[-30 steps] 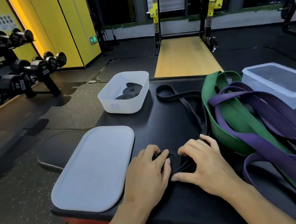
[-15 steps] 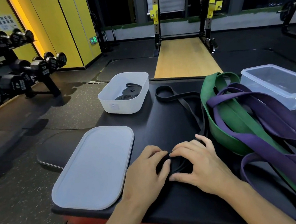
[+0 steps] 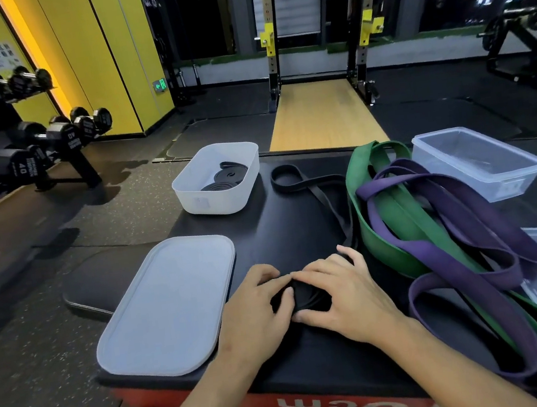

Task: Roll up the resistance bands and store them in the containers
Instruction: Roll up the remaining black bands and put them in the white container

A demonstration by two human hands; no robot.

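The right hand (image 3: 344,295) is sitting closer to the left hand (image 3: 256,304), at its nine o'clock, than a second ago. Both hands' fingers are curling tightly around the black band roll (image 3: 306,295).

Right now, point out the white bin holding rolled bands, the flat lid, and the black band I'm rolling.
white bin (image 3: 214,203), head view, on its near wall
flat lid (image 3: 168,305), head view, centre of its top
black band (image 3: 308,295), head view, on the coiled end
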